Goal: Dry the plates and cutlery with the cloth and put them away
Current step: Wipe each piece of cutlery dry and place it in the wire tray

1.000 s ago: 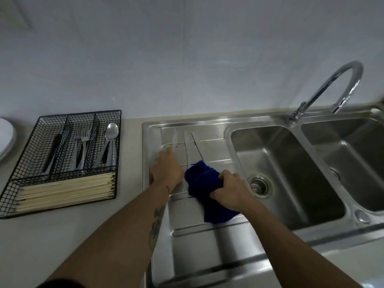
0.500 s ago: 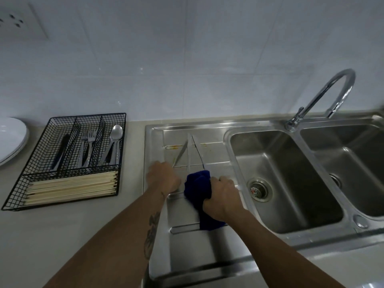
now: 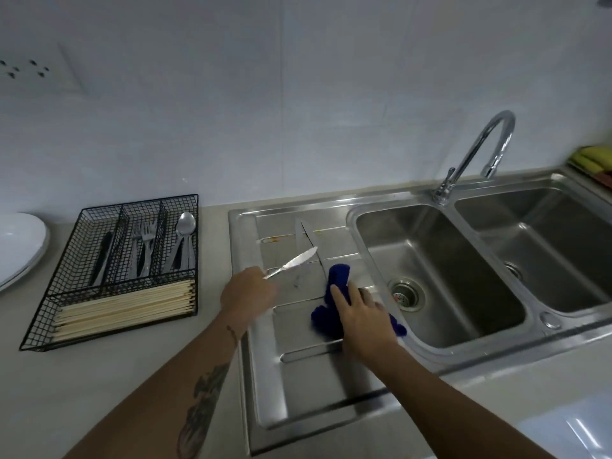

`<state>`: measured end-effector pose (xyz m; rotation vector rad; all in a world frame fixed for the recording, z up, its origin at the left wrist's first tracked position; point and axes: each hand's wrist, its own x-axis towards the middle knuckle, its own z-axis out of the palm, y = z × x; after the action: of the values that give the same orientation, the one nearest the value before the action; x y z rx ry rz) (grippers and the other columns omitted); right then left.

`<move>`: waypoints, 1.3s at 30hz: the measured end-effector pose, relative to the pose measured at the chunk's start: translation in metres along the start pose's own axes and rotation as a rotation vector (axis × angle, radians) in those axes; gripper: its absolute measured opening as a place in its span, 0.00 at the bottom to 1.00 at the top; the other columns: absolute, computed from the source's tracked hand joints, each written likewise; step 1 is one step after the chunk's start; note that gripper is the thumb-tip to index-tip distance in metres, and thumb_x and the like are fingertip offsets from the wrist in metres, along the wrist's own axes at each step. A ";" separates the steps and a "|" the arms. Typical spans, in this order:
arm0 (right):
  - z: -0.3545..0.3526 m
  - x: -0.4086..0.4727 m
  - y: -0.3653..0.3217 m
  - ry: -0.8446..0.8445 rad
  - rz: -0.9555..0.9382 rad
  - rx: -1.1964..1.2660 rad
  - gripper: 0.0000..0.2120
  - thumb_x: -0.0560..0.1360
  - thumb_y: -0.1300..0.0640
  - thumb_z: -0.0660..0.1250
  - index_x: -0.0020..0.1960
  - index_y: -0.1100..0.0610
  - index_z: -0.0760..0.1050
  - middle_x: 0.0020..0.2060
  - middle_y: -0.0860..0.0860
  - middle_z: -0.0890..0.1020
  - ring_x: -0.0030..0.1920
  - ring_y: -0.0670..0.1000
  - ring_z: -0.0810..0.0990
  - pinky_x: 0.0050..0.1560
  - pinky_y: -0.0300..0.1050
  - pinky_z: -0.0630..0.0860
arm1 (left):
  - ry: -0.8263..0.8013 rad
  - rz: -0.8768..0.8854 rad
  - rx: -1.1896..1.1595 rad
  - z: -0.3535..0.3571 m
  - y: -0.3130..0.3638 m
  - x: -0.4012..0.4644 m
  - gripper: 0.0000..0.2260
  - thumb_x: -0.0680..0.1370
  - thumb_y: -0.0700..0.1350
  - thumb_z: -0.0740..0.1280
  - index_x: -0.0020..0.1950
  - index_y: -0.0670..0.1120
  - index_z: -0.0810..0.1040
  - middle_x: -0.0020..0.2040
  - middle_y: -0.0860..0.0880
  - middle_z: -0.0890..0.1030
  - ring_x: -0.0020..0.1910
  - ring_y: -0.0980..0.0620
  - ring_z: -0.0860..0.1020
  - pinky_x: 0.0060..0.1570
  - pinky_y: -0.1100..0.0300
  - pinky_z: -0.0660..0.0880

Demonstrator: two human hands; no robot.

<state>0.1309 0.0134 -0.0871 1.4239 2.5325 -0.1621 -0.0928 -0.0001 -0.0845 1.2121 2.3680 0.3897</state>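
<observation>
**At the drainboard: one knife lifted, one waiting**

Low in the middle of the frame, two bare forearms reach up onto the ribbed stainless-steel drainboard. Right of centre, the right hand lies on the crumpled dark-blue cloth, fingers fairly straight and close together, pressing it flat against the steel rather than bunching it. Just left of it, the left hand has its fingers curled round the handle of a silver table knife, whose blade slants up and to the right, clear of the board; the exact finger placement is hidden behind the back of the hand.

Further up, a second steel knife lies flat on the drainboard, its lower part running down to the cloth.

By my reading, the step in hand is drying cutlery, with the lifted knife either about to meet the cloth or just finished; I cannot tell which. The next move calls for either drawing the blade through the cloth or carrying it across to the left.

At the middle left sits the black wire-mesh cutlery tray, with dark-handled knives, forks and a spoon in its upper compartments and pale chopsticks in the front one. A white plate shows at the left edge, already on the counter. The empty double sink fills the right.
</observation>
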 end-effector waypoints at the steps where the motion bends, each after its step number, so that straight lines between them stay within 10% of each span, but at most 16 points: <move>1: 0.010 -0.003 -0.001 -0.054 -0.024 -0.012 0.43 0.72 0.53 0.68 0.78 0.48 0.45 0.77 0.57 0.49 0.74 0.65 0.53 0.70 0.66 0.60 | -0.003 0.026 0.002 -0.001 -0.002 -0.003 0.08 0.77 0.44 0.59 0.46 0.48 0.78 0.48 0.46 0.81 0.47 0.42 0.79 0.43 0.57 0.71; 7: 0.019 -0.003 0.004 -0.130 -0.032 0.089 0.40 0.69 0.47 0.63 0.77 0.38 0.47 0.77 0.51 0.35 0.76 0.66 0.40 0.71 0.70 0.51 | -0.138 0.102 -0.016 -0.003 -0.011 -0.021 0.06 0.78 0.44 0.59 0.47 0.50 0.75 0.48 0.47 0.79 0.46 0.44 0.77 0.43 0.56 0.71; 13: 0.017 -0.008 0.008 -0.059 -0.049 0.015 0.33 0.72 0.49 0.65 0.74 0.40 0.57 0.73 0.54 0.58 0.64 0.60 0.65 0.63 0.57 0.69 | -0.126 0.098 -0.018 0.002 -0.015 -0.039 0.06 0.79 0.43 0.56 0.46 0.49 0.71 0.49 0.45 0.78 0.45 0.44 0.74 0.42 0.56 0.68; 20: 0.013 -0.016 -0.006 0.379 0.190 0.613 0.29 0.69 0.59 0.67 0.69 0.47 0.70 0.55 0.51 0.73 0.55 0.55 0.74 0.55 0.49 0.75 | -0.194 0.162 -0.017 0.004 -0.015 -0.048 0.08 0.78 0.45 0.59 0.46 0.49 0.78 0.43 0.48 0.79 0.45 0.45 0.78 0.39 0.58 0.70; 24: -0.012 -0.012 -0.032 0.623 0.053 0.387 0.37 0.65 0.59 0.72 0.72 0.49 0.64 0.64 0.55 0.71 0.60 0.56 0.71 0.59 0.51 0.73 | -0.212 0.217 0.009 -0.001 -0.003 -0.054 0.08 0.77 0.44 0.61 0.45 0.47 0.80 0.40 0.49 0.79 0.39 0.51 0.78 0.37 0.59 0.71; 32: -0.012 -0.005 -0.043 0.327 -0.074 0.134 0.40 0.66 0.56 0.74 0.72 0.53 0.58 0.74 0.52 0.62 0.73 0.57 0.61 0.70 0.54 0.64 | -0.005 0.325 0.182 -0.026 -0.011 -0.067 0.11 0.79 0.49 0.60 0.39 0.49 0.76 0.35 0.50 0.78 0.33 0.54 0.74 0.32 0.61 0.68; 39: -0.012 -0.015 -0.047 0.422 -0.214 0.022 0.43 0.62 0.56 0.77 0.73 0.58 0.65 0.72 0.58 0.68 0.70 0.61 0.68 0.65 0.57 0.71 | 0.033 0.331 0.110 -0.029 -0.009 -0.069 0.11 0.80 0.47 0.60 0.38 0.51 0.74 0.35 0.51 0.77 0.34 0.54 0.74 0.32 0.62 0.66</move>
<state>0.0961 -0.0207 -0.0723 1.3037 3.0308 0.0867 -0.0781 -0.0627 -0.0454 1.6686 2.2414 0.3893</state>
